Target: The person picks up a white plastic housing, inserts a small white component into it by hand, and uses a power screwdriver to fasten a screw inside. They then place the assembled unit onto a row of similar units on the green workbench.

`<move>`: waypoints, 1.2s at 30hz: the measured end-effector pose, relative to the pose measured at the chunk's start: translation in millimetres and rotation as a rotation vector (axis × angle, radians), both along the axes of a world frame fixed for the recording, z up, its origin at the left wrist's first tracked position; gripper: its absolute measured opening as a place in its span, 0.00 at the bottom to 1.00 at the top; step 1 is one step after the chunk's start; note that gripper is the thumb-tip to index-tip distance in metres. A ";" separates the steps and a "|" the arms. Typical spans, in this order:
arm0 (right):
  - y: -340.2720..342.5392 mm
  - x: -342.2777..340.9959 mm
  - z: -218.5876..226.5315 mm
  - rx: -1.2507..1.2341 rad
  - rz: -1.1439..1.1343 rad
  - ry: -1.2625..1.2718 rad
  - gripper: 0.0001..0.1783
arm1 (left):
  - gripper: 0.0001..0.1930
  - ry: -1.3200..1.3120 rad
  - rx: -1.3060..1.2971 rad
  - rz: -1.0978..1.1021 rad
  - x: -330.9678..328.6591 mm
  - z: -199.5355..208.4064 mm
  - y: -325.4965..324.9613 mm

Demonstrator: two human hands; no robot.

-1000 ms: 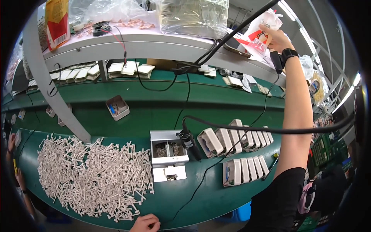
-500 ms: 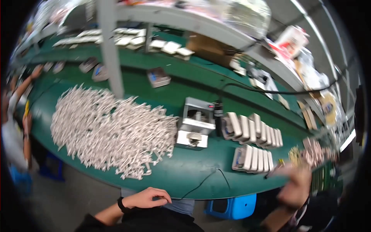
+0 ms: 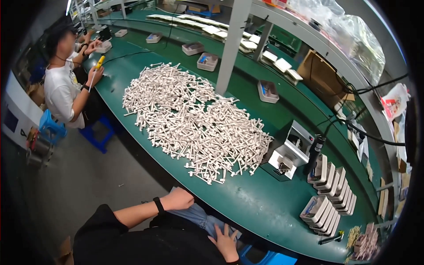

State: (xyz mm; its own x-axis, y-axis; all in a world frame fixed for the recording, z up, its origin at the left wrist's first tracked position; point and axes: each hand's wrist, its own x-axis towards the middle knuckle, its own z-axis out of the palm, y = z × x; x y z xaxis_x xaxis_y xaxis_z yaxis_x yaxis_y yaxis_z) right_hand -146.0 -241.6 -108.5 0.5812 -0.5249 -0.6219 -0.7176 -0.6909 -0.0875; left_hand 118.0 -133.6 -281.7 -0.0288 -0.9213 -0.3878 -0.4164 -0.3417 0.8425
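My left hand (image 3: 178, 198) is curled into a fist beside the table's front edge, above my jeans (image 3: 194, 215); nothing shows in it. Fingers spread, my right hand (image 3: 226, 244) lies on the jeans over my thigh, holding nothing. Across the green table (image 3: 247, 198) from them spreads a large heap of small white plastic rod-like pieces with wider ends (image 3: 194, 119). Right of the heap stands a silver-grey machine (image 3: 289, 150) with an open front. A black pen-like tool with a yellow-green end (image 3: 331, 238) lies near the right edge.
Filled white trays (image 3: 320, 214) stand in leaning rows at the right, beside a black cylinder (image 3: 315, 152). Pinkish and yellowish pieces (image 3: 366, 243) lie beyond. A grey post (image 3: 233, 48) rises behind the heap. At left a co-worker (image 3: 66, 88) holds a yellow tool (image 3: 100, 62).
The view has swung left, bringing the co-worker into sight. My right hand has come from beside the dark tool at the right to my thigh. My left fingers have curled in.
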 end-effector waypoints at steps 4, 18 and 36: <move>-45.4 14.0 40.1 0.340 -0.225 -0.154 0.23 | 0.16 -0.017 0.024 0.039 9.0 -20.2 7.0; -162.7 -9.9 -205.2 0.166 0.069 -0.338 0.13 | 0.32 -0.468 -0.144 0.317 370.1 66.5 -209.7; -68.7 237.0 56.1 0.877 0.322 -0.617 0.20 | 0.47 -0.654 0.151 0.303 468.1 6.7 -185.6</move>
